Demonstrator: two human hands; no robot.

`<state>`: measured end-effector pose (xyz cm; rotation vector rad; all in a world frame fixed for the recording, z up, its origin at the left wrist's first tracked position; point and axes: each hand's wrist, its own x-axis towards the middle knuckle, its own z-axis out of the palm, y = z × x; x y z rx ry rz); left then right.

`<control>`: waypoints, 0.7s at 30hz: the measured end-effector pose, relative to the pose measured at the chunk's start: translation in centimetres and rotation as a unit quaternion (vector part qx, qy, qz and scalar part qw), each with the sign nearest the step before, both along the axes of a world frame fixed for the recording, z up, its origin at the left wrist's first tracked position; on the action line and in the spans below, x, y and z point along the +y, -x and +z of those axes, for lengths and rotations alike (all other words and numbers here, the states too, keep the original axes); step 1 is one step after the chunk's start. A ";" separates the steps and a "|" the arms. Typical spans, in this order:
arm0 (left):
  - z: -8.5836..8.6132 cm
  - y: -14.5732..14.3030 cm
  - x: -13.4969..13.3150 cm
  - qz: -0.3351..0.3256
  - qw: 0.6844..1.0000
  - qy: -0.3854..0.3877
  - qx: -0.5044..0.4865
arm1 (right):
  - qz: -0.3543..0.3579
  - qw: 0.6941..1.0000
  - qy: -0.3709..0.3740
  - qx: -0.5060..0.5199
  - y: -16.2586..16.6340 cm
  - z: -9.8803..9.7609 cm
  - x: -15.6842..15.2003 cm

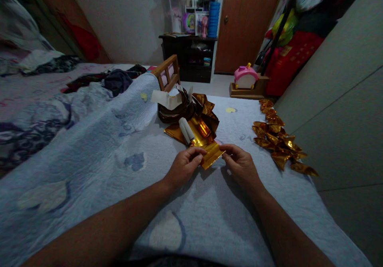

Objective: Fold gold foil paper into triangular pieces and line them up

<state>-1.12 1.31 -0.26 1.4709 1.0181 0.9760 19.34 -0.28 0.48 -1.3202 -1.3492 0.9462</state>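
Observation:
My left hand (186, 164) pinches the left edge of a sheet of shiny gold foil paper (213, 155). At the sheet's right corner, my right hand (239, 163) grips it between thumb and fingers. The sheet is stretched a little above the bed, its far end running back among other gold foil. Just beyond it lie a white roll (186, 130) and a heap of crumpled gold foil (206, 106). A strip of white paper (167, 99) curls over the dark brown part of that heap.
Several folded gold foil pieces (278, 139) lie along the bed's right edge. The bed is covered by a light blue blanket (131, 203). Beyond it are a wooden rail (167, 73), a pink toy clock (245, 77) and a dark cabinet (191, 59). Clothes (116, 81) lie at left.

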 end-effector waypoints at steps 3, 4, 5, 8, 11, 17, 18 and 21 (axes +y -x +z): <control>0.4 0.1 -0.1 -0.008 1.000 -0.012 -0.005 | 0.003 1.000 -0.001 0.006 0.0 0.0 0.0; 0.6 0.2 -0.1 -0.011 0.999 -0.042 0.003 | 0.004 1.000 0.001 0.007 0.0 0.0 0.0; 0.8 0.3 -0.2 -0.013 0.997 -0.078 0.011 | 0.005 1.000 0.002 0.006 0.0 0.0 0.0; 1.1 0.4 -0.2 -0.021 0.986 -0.161 0.022 | 0.009 1.000 0.002 -0.003 -0.1 0.2 0.0; 1.0 0.3 -0.3 -0.029 0.981 -0.187 0.034 | 0.014 1.000 -0.001 -0.009 -0.2 0.2 0.0; 0.5 0.1 -0.2 0.014 0.977 -0.206 0.045 | 0.023 0.997 -0.060 -0.053 -0.3 0.2 0.1; 0.4 0.2 -0.1 0.023 0.976 -0.211 0.047 | 0.025 0.995 -0.069 -0.060 -0.3 0.2 0.1; 0.1 0.3 0.0 0.039 0.974 -0.220 0.048 | 0.041 0.994 -0.075 -0.063 -0.2 0.2 0.1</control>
